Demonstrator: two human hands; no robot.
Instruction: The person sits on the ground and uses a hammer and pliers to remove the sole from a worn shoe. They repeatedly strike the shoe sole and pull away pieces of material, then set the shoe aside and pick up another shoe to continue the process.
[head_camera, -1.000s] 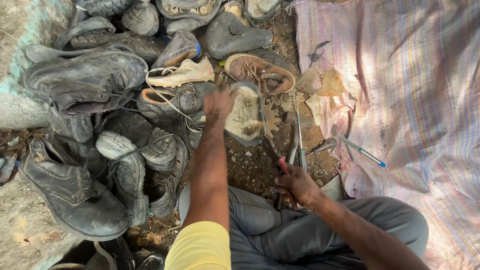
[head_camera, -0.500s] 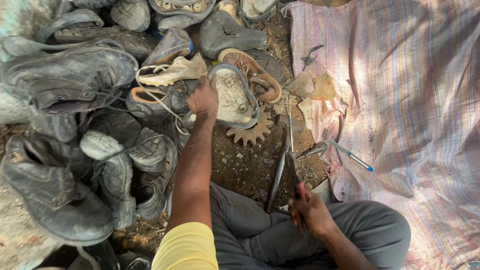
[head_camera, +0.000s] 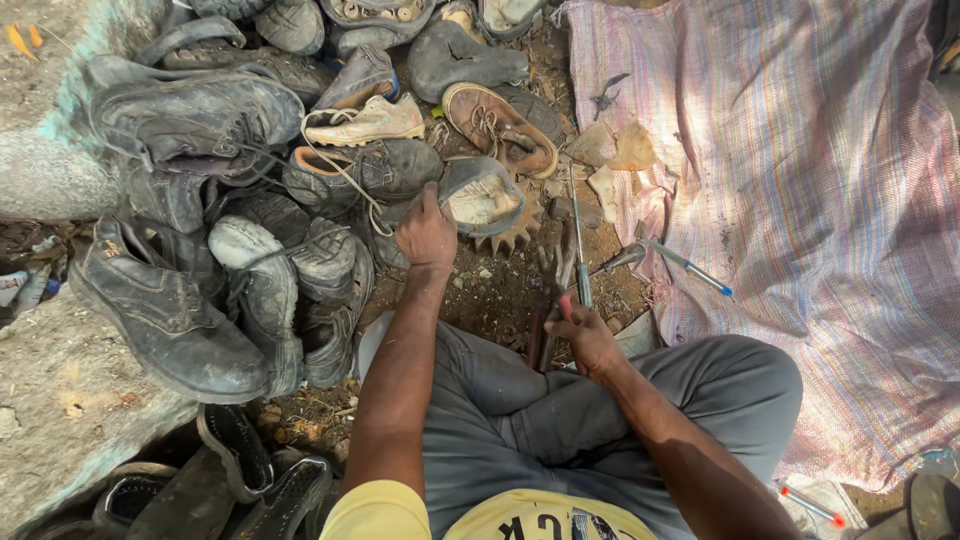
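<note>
Shoe (head_camera: 483, 196), grey and worn with a pale insole, lies on the dirt right of the heap of old shoes (head_camera: 230, 200); since the earlier frame it has been drawn nearer the person. Left hand (head_camera: 427, 235) grips its left rim, fingers clenched on it. Right of the shoe, the right hand (head_camera: 588, 338) has its fingers closed around pliers (head_camera: 560, 290), beside the striped cloth (head_camera: 800, 180).

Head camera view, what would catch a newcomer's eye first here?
A heap of worn dark shoes fills the left and top. At the middle, the left hand grips an upturned shoe over a rusty toothed wheel, while the right hand holds long metal tools on the dirt. A striped woven cloth covers the right.
</note>
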